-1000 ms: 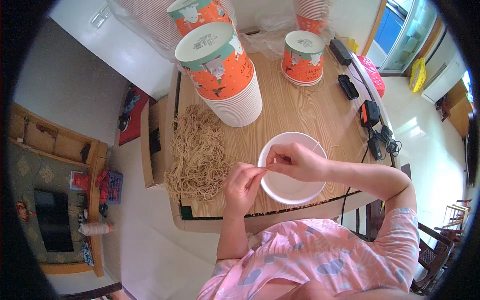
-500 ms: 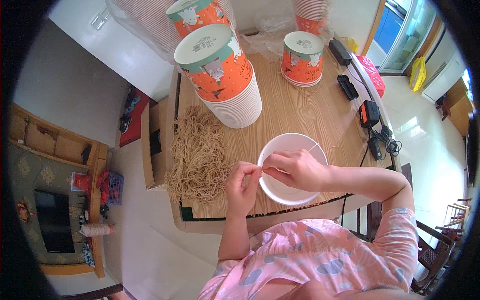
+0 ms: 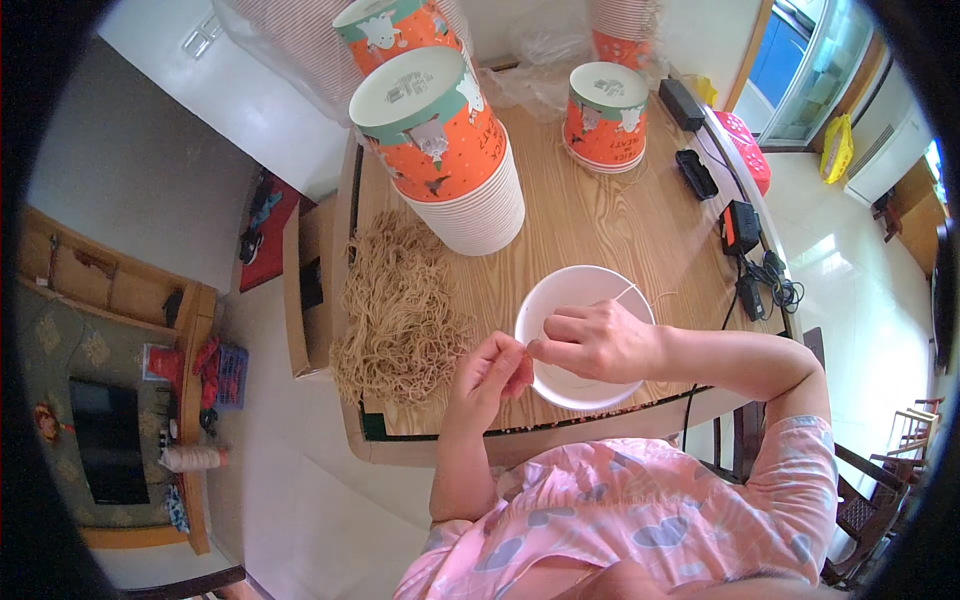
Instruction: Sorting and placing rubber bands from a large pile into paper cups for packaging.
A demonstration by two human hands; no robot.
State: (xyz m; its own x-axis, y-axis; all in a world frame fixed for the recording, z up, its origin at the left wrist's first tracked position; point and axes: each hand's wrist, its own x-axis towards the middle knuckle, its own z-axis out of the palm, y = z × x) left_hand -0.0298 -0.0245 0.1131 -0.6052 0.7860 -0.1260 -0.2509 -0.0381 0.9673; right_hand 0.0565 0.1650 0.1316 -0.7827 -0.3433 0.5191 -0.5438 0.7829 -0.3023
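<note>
A white-lined paper bucket sits mouth up at the table's near edge, in front of me. A thin pale cord shows at its far right rim, and a faint strand lies inside. My left hand is at the bucket's left rim, thumb and fingers pinched together. Over the bucket's mouth, my right hand is closed, its fingertips meeting the left ones at that rim. What the two pinches hold is too small and covered to make out. Left of the bucket lies a heap of tan cords.
Beyond the cords stands a tall stack of upturned orange paper buckets; a shorter stack is farther right. Along the right edge lie a black and orange charger, a coiled cable and a black tray-like piece.
My left hand has turned slightly and its fingers have curled in more. My right hand has shifted a little to the right, its fingers more folded. The bucket has barely moved.
</note>
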